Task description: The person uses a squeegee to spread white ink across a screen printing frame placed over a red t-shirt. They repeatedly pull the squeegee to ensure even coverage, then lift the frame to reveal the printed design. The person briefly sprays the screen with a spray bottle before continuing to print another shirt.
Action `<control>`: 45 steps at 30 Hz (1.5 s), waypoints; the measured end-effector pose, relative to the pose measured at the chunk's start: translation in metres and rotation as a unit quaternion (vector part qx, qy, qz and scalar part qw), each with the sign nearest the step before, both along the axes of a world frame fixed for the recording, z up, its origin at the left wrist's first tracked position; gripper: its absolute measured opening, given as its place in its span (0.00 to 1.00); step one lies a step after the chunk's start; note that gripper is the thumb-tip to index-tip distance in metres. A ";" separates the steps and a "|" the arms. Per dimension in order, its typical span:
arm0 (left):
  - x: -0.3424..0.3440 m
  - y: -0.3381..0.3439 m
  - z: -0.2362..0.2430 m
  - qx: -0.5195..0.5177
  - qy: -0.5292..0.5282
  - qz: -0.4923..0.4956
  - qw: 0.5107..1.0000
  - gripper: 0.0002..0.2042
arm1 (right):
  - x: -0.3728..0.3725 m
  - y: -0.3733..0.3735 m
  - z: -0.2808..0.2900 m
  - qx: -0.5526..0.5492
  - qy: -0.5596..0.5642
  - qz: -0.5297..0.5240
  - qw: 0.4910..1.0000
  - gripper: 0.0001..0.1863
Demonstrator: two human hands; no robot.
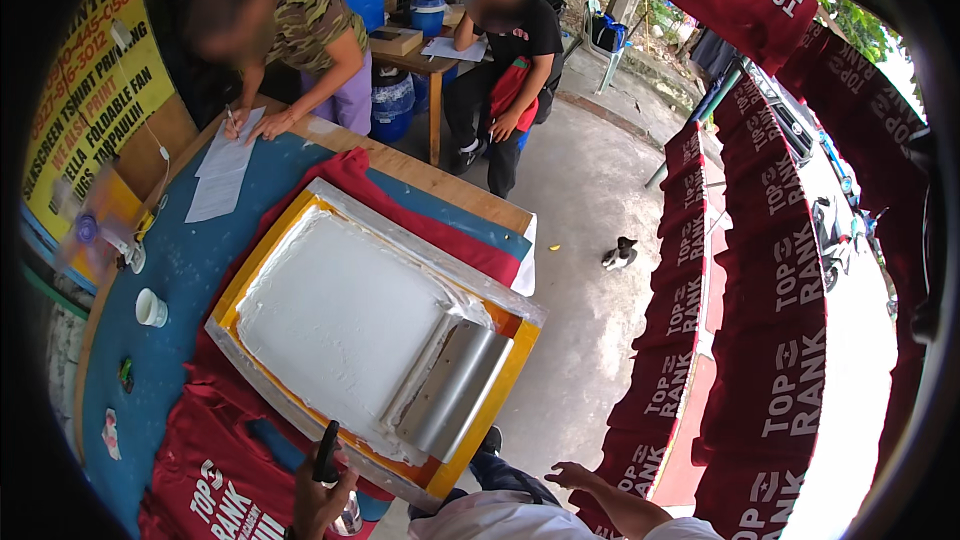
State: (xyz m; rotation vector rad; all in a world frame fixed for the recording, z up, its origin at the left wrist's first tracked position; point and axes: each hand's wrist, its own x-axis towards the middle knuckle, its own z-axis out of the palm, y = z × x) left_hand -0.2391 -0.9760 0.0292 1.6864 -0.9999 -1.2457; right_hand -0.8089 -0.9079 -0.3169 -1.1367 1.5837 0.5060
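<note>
My left hand is closed on a black object with a silvery part below, its exact kind unclear, beside the screen frame's near-left corner. My right hand hangs open and empty over the floor. A silkscreen with a yellow inner edge lies on red fabric on the blue-topped table. White ink coats it, and a metal squeegee rests at its right side. A printed red shirt lies at the near left of the table.
A co-worker in camouflage writes on papers at the table; another person sits behind. A white cup, a fan and scissors are left. A cat sits on the concrete floor; printed red shirts hang along the right.
</note>
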 end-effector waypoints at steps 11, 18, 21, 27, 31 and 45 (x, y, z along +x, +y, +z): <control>-0.017 -0.012 0.010 0.007 -0.042 -0.021 0.999 0.16 | -0.008 -0.038 -0.001 -0.031 -0.006 -0.024 0.999 0.42; -0.017 -0.001 -0.005 -0.003 -0.034 -0.040 0.999 0.16 | -0.011 -0.034 -0.004 -0.073 -0.036 0.025 0.996 0.43; -0.019 0.002 -0.003 0.020 -0.041 -0.038 0.998 0.16 | -0.012 -0.026 -0.003 -0.064 -0.037 0.014 0.997 0.44; -0.022 0.007 0.004 -0.010 -0.037 -0.032 0.999 0.15 | -0.013 -0.016 0.002 -0.065 -0.040 0.000 0.997 0.42; -0.020 0.010 0.006 -0.028 -0.035 -0.035 0.998 0.15 | -0.005 -0.047 0.044 -0.030 -0.046 0.004 0.998 0.35; -0.012 0.014 0.008 -0.039 -0.050 -0.027 0.998 0.13 | 0.172 -0.142 0.565 -0.531 -0.748 0.140 0.373 0.27</control>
